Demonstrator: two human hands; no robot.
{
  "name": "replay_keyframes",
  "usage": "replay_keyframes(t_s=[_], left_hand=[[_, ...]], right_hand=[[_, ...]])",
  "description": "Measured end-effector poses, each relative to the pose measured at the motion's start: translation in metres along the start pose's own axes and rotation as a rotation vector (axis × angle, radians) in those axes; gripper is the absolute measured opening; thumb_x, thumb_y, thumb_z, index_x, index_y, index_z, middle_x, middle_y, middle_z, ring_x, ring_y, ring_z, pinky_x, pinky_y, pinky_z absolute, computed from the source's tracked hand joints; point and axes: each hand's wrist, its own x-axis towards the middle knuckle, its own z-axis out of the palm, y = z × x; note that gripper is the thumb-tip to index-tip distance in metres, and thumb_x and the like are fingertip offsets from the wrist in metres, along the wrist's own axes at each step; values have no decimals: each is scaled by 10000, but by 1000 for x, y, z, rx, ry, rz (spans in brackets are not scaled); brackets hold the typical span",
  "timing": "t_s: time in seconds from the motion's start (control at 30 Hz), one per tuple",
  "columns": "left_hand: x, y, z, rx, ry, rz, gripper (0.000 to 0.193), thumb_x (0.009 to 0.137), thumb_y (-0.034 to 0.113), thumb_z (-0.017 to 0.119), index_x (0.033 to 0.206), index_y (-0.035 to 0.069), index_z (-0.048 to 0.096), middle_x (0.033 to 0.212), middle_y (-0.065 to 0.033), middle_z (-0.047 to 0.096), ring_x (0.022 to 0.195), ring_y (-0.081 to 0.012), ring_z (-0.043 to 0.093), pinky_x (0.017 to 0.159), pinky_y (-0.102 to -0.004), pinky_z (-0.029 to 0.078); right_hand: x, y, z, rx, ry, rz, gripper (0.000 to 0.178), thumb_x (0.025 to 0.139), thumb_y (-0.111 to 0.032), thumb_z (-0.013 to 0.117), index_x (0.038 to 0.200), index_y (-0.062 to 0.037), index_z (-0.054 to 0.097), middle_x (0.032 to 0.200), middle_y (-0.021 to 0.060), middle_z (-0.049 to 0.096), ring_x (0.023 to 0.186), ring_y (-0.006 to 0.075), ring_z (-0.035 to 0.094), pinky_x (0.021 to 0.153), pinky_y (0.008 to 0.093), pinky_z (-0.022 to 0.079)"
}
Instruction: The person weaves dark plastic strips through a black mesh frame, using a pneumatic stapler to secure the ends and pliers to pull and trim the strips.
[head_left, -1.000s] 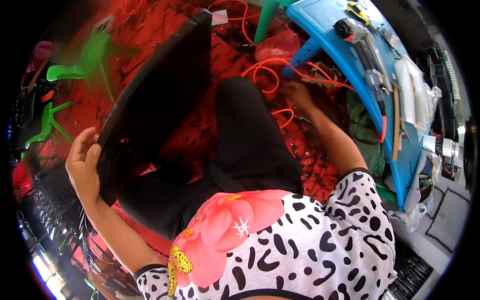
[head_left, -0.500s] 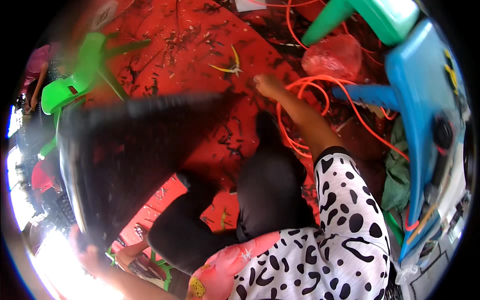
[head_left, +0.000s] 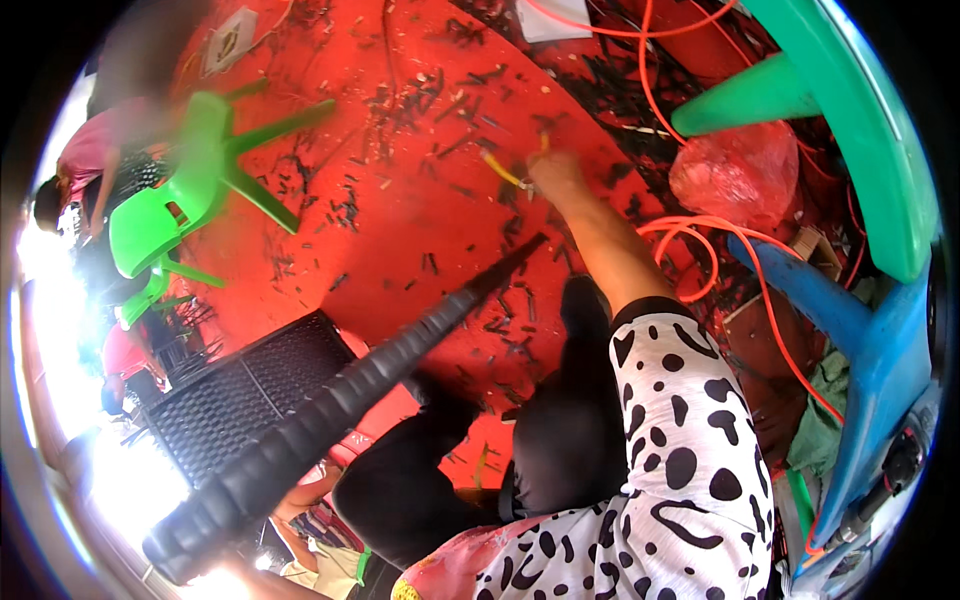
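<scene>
My right hand (head_left: 557, 177) reaches down to the red floor, its fingers closed round the head of a pair of yellow-handled pliers (head_left: 503, 169). Both handles stick out past the fingers, away from me. A long black piece wrapped in woven strip (head_left: 345, 385) slants across the view, its thick end at the lower left and its thin end close to my right forearm. Under that thick end lies my left hand (head_left: 225, 581), washed out by glare. The black piece covers its fingers, so its grip is hidden.
Black scraps litter the red floor covering (head_left: 340, 270). A woven black panel (head_left: 260, 390) and a green plastic stool (head_left: 190, 185) are at left. On the right are an orange hose (head_left: 765, 290), a red plastic bag (head_left: 740, 175), a green stool (head_left: 870, 130) and a blue stool (head_left: 890, 350). People sit far left.
My right hand has moved forward onto the pliers, which lay untouched before. The black woven piece has turned from a broad, blurred face to a narrow edge.
</scene>
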Motion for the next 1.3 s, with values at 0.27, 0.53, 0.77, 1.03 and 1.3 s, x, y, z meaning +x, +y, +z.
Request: replay_keyframes(t_s=[0.27, 0.53, 0.77, 1.03, 1.3], left_hand=[[22, 112, -10, -724, -178, -130, 510, 801, 264, 588, 1183, -55, 478, 1085, -135, 540, 980, -235, 524, 855, -342, 418], [15, 121, 32, -922, -190, 142, 554, 775, 372, 660, 1128, -43, 559, 1048, -120, 576, 951, -192, 533, 854, -322, 414], [4, 154, 37, -719, -81, 269, 311, 835, 176, 619, 1032, -64, 597, 930, -81, 620, 862, -153, 554, 814, -284, 434], [-7, 165, 25, -918, -69, 286, 251, 820, 179, 647, 975, -18, 640, 872, -69, 645, 814, -145, 579, 774, -257, 446], [-44, 181, 13, -1299, 17, 128, 370, 817, 303, 634, 1023, -4, 643, 897, -88, 671, 846, -153, 633, 766, -273, 473]], right_hand=[[-149, 23, 25, 199, 220, 91, 143, 835, -182, 494, 841, -94, 607, 774, 118, 625, 727, 311, 625, 609, 440, 482], [-340, 9, -35, 1074, 407, 355, 255, 821, -173, 599, 1044, -53, 630, 712, 61, 608, 617, 103, 542, 560, 285, 428], [-544, -34, -177, 657, 1108, 98, 173, 761, -30, 673, 924, -1, 623, 812, 115, 624, 676, 182, 597, 633, 275, 485], [-650, 43, -229, 95, 1295, 616, 142, 814, -146, 633, 908, -41, 613, 787, 175, 618, 714, 334, 609, 609, 408, 465], [-723, 241, -203, -363, 789, 797, 424, 793, -295, 582, 1130, -38, 594, 1035, 210, 620, 900, 379, 585, 798, 462, 450]])
